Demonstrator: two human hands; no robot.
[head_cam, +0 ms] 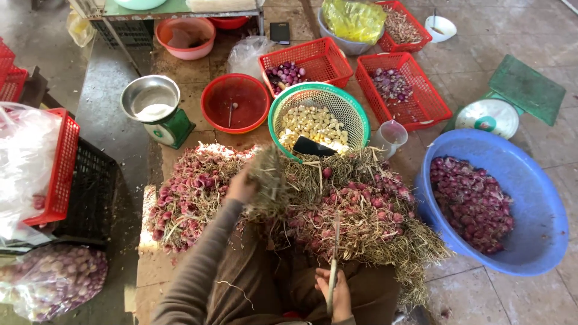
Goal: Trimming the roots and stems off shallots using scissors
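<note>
Head view: left hand (241, 188) clenched around a bunch of dried shallot stalks (269, 180) lifted above the shallot pile (355, 210); right hand (335, 295) grips a knife (333, 265), blade pointing toward the pile. Risk: loose stalks could slip from the fingers, or the blade could nick them.

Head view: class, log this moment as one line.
left hand: holds shallot bunch | right hand: grips knife | blue basin: holds shallots

left hand (241, 188) gripping a shallot bunch (268, 180) over the pile (361, 210), right hand (335, 295) holding a knife (333, 271), blue tub (542, 204) alongside
</note>
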